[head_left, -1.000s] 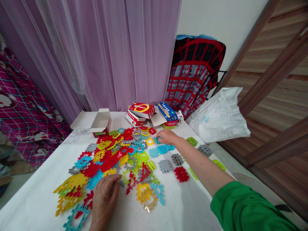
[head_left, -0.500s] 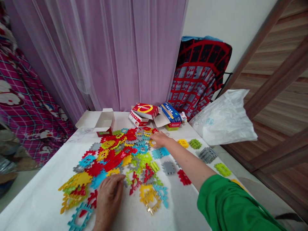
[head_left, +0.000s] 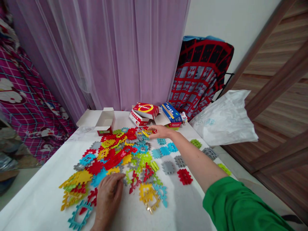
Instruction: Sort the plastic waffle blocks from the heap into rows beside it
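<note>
A spread pile of plastic interlocking tiles (head_left: 95, 168) in red, yellow, blue, green and grey covers the middle of the table. At the pile's far right edge, my right hand (head_left: 160, 132) has its fingers closed on a tilted yellow interlocking tile (head_left: 145, 133). My left hand (head_left: 110, 190) rests on the table at the pile's near side, its fingers curled and nothing visible in them. Close to its right are a red triangular tile (head_left: 135, 183) and a yellow square frame tile (head_left: 145, 192).
Blue tiles (head_left: 165, 150), a grey tile (head_left: 168, 167) and a red stack (head_left: 184, 176) lie apart on the right. Behind the pile stand an open white-lined box (head_left: 105, 123), red boxes (head_left: 145, 110) and a blue box (head_left: 170, 111). A white plastic bag (head_left: 222, 120) is at the right edge.
My right hand has moved slightly up and away over the pile's far edge, with a yellow tile in its fingers. The view has shifted slightly; my left hand has stayed put.
</note>
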Tool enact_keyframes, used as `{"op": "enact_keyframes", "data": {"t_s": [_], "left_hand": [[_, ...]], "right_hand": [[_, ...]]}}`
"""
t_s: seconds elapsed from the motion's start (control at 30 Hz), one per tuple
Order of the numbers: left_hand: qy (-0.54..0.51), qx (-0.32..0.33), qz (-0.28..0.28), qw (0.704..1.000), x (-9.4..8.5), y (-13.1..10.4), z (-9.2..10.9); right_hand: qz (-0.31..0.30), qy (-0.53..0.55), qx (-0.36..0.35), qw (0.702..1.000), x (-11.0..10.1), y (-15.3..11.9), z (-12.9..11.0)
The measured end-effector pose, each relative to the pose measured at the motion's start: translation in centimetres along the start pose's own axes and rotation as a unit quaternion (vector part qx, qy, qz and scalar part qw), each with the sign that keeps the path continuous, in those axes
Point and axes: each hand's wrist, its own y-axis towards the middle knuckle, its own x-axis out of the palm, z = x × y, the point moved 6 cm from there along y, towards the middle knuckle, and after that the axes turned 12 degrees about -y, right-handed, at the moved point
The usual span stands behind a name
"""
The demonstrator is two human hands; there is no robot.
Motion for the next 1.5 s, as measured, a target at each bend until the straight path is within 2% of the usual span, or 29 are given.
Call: {"op": "enact_keyframes", "data": {"t_s": [0.13,0.27,0.6,0.87,1.17,1.33,1.43,1.5], "left_hand": [[0.001,-0.006,0.003,1.0,0.0,0.0,-0.1],[0.0,-0.007,0.002,1.0,-0.1,0.0,0.1],[-0.001,0.004,0.007,1.0,-0.1,0.1,0.3],[0.001,-0.013,-0.008,1.0,0.0,0.0,0.1],[0.003,-0.018,-0.008,1.0,0.0,0.1,0.1],[0.005,-0.008,-0.001,1.0,-0.2,0.2,0.4],[0.006,0.008,0.003,1.0,-0.1,0.2,0.3],[0.009,0.014,0.008,1.0,0.0,0.2,0.2]], "right_hand": [[-0.038,-0.084,0.055,0.994,1.6,-1.0,2.3],[-0.071,-0.133,0.063,0.987,3.4,-2.3,3.6],[-0.098,-0.182,0.04,0.978,4.6,-2.0,2.7],[-0.083,-0.174,0.039,0.98,4.5,-1.5,2.8],[-0.093,-0.158,0.025,0.983,4.9,-1.2,1.8],[-0.076,-0.141,0.023,0.987,3.5,-1.7,2.4],[-0.046,-0.132,0.032,0.99,1.2,-3.2,3.3],[0.001,-0.11,0.045,0.993,-0.7,-4.9,3.6]]}}
